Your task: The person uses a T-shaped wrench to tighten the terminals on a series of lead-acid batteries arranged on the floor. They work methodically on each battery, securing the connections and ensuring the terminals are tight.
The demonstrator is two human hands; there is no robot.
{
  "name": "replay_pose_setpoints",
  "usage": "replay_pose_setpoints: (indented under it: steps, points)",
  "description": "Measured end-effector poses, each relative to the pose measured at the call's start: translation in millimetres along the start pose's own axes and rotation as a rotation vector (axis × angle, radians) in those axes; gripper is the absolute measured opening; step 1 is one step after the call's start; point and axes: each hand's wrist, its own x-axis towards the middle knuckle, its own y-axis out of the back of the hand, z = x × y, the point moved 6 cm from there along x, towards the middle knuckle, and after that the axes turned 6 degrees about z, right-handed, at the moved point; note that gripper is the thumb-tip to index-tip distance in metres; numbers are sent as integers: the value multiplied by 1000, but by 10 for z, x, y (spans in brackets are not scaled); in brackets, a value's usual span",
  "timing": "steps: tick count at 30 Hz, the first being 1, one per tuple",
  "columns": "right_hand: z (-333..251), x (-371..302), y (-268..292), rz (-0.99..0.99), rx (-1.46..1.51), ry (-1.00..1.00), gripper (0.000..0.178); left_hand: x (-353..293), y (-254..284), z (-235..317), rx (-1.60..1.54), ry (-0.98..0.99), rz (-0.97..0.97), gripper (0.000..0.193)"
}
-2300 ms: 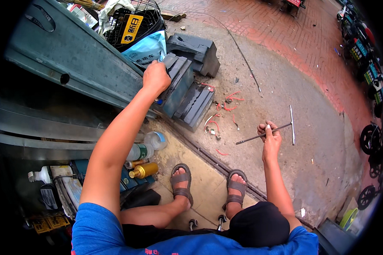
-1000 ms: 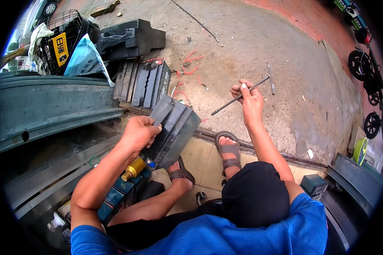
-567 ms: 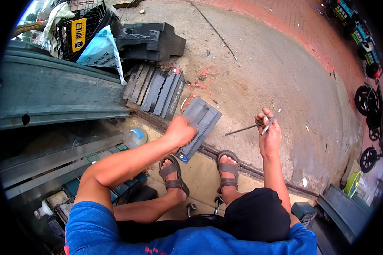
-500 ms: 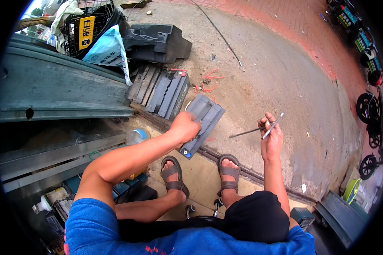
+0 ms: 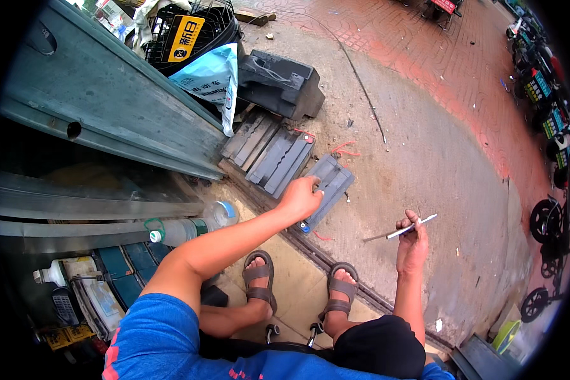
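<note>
My left hand lies curled over the near long side of a loose grey-black battery, its fingers bent against the case and partly hidden. A blue terminal shows at the battery's near end. Out to the right, my right hand is raised above the concrete with fingers pinched. It holds a slim white stick and a thin dark rod that points left; their exact kind is unclear. Left of the loose battery stands a row of similar batteries, one with a red terminal.
Red wires lie beyond the loose battery. A black plastic case, a light-blue bag and a wire basket stand far left. A metal track crosses before my sandals. Plastic bottles lie left; parked scooters line the right.
The view has shifted, so the scene sits further right. My left hand stays at the battery, which appears lower and nearer the row. The white stick in my right hand has tilted flatter.
</note>
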Motion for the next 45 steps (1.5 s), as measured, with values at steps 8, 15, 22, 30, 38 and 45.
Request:
replay_pose_setpoints:
  steps: [8, 15, 22, 30, 38, 45]
  points:
    - [33, -69, -172, -32, -215, 88, 40, 749, 1154, 318, 477, -462, 494, 86]
    - [60, -22, -116, -31, -290, 69, 42, 1783, 1243, -9, 703, -592, 568, 106]
    - [-20, 76, -71, 40, -320, 22, 41, 2856, 1275, 613, 877, -384, 340, 99]
    - [-13, 152, 83, 91, -273, 35, 43, 3432, 1189, 776, 938, -411, 349, 99]
    - [-27, 168, 60, 87, -336, 16, 42, 3470, 1234, 728, 904, -461, 342, 102]
    - [-31, 167, 94, 87, -344, 13, 42, 3397, 1341, 923, 1018, -466, 200, 105]
